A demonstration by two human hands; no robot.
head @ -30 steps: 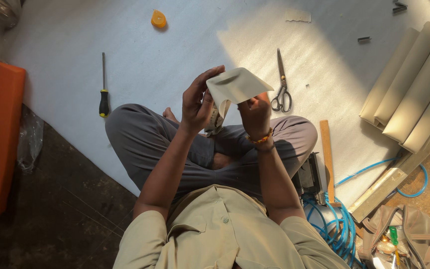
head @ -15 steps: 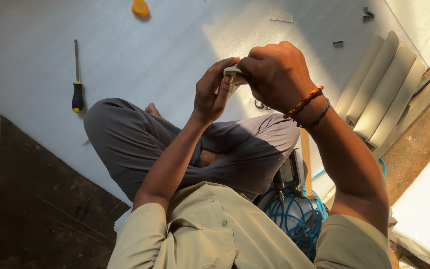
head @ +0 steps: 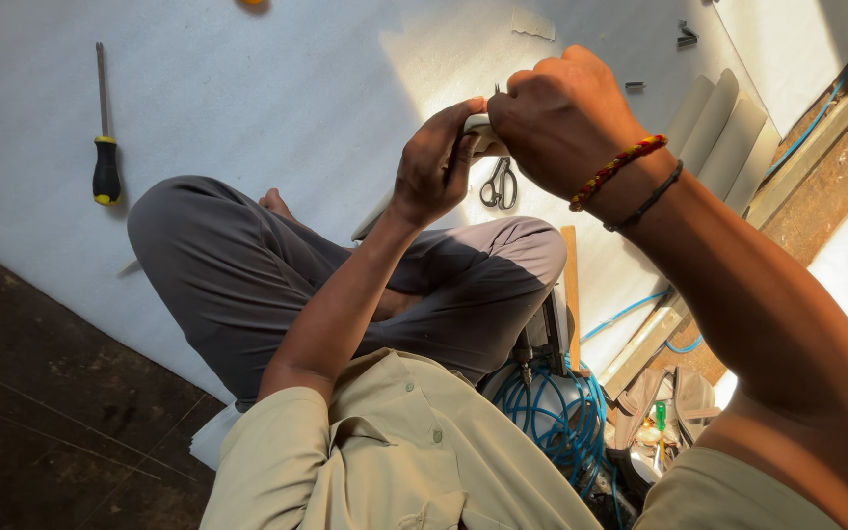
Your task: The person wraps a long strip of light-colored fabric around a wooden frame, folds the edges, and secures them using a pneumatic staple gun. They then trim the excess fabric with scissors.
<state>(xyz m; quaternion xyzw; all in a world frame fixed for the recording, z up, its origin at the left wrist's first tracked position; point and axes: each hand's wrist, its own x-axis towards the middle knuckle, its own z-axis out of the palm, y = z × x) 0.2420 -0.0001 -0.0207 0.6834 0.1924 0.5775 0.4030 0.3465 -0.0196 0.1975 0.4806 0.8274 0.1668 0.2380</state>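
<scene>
I sit cross-legged on a white sheet [head: 247, 108] spread over the floor. My left hand [head: 436, 165] and my right hand [head: 559, 118] are raised together above my knees, both closed around a small pale piece [head: 481, 126] of sheet material. Most of that piece is hidden by my fingers. My right wrist wears a red-and-yellow braided band and a dark cord. Scissors [head: 499, 185] lie on the sheet just beyond my hands.
A black-and-yellow screwdriver [head: 105, 147] lies at the far left. Curved pale strips [head: 728, 132] lean at the right. A coil of blue hose [head: 561, 412] with a tool and a wooden strip [head: 571, 294] sits beside my right knee. Small metal bits [head: 687, 35] lie farther off.
The pale piece was held open above my lap a second ago; now both hands are clenched around it, closer to the camera. My right arm has risen and fills the right side.
</scene>
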